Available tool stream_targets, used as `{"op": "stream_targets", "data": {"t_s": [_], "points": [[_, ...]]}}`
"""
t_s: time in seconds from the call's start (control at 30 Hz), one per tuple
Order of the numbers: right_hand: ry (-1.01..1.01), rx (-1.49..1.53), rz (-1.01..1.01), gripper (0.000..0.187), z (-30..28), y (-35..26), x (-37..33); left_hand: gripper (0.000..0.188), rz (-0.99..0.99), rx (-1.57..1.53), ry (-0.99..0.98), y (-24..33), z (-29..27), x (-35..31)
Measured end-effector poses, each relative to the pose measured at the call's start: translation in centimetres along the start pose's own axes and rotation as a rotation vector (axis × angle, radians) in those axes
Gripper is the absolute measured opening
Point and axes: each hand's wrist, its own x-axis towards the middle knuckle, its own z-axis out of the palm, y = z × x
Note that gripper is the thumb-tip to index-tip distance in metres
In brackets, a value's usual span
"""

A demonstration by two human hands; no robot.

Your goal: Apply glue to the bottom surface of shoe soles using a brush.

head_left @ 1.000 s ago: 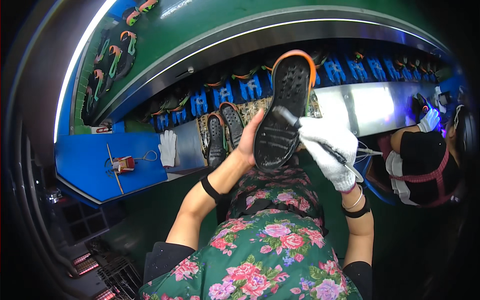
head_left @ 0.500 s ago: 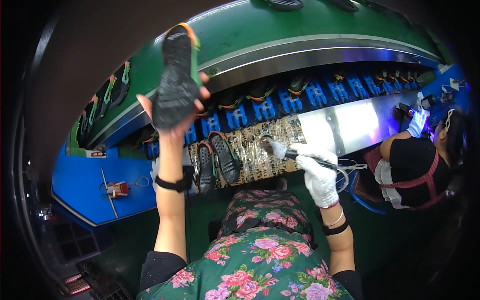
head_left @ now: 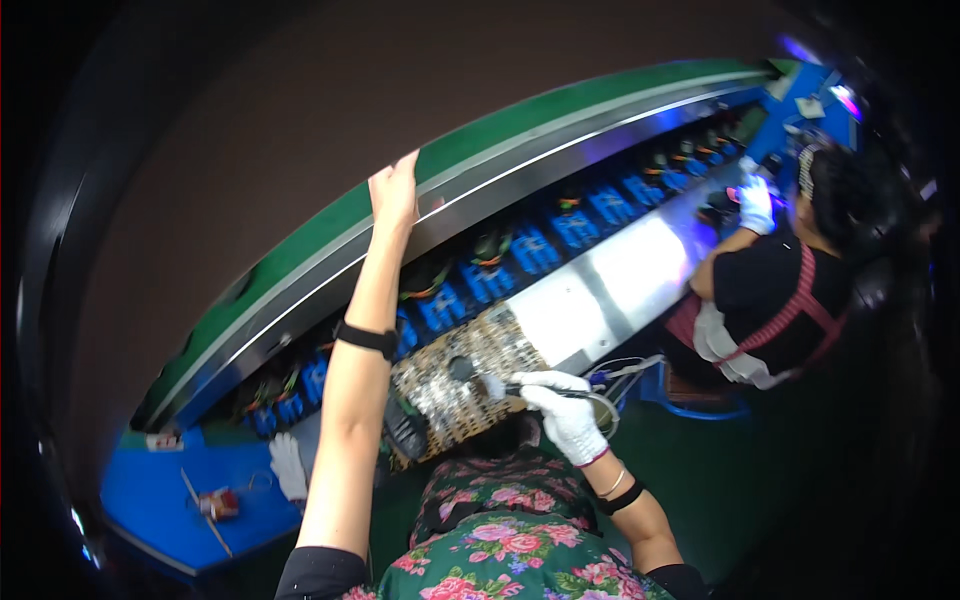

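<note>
My left hand [head_left: 394, 195] is bare and stretched far forward over the metal rim of the green belt. Its fingertips go out of sight behind the dark overhang at the top, so any object there is hidden. In a white knitted glove, my right hand [head_left: 566, 412] grips a brush [head_left: 492, 388] with a black handle and pale bristles. The bristles hover at or touch the taped cardboard [head_left: 470, 415]; I cannot tell which. Beside them is a dark round patch [head_left: 461, 368]. A dark shoe sole [head_left: 405, 432] lies on the cardboard, partly behind my left forearm.
Behind the bench runs a row of blue racks [head_left: 490, 283] holding dark shoes, below the green belt [head_left: 300, 240]. A shiny metal plate [head_left: 575, 318] adjoins the cardboard. On the blue table lie a white glove [head_left: 287, 465] and a red box [head_left: 218, 503]. A co-worker [head_left: 775, 290] sits at right.
My left hand has moved forward over the belt, and the shoe sole it held is out of sight. The view has shifted and turned; my right hand still holds the brush over the cardboard.
</note>
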Motion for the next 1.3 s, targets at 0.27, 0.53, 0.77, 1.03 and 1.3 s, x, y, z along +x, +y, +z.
{"op": "stream_targets", "data": {"t_s": [0.27, 0.53, 0.77, 1.03, 1.3], "points": [[0.039, 0.136, -0.094, 0.019, -1.6, 2.7, -1.4, 0.036, 0.713, 0.960, 0.131, -2.6, 1.0, 7.6], [-0.012, 0.207, -0.013, 0.023, -2.3, 2.9, -0.9, 0.023, 0.350, -0.025, -0.256, 0.7, -5.6, -4.9], [-0.048, 0.269, 0.016, 0.021, -0.3, -0.3, -1.3, 0.040, 0.767, 0.224, 0.348, 4.6, -18.7, -17.6], [-0.187, 0.396, -0.034, 0.023, 4.2, -6.3, -2.8, 0.033, -0.093, -0.157, 0.089, -0.4, -22.2, -22.4], [-0.338, 0.048, -0.125, 0.023, 8.1, -5.9, -3.9, 0.075, -0.594, -0.455, -0.192, -12.8, -18.0, -31.5]]}}
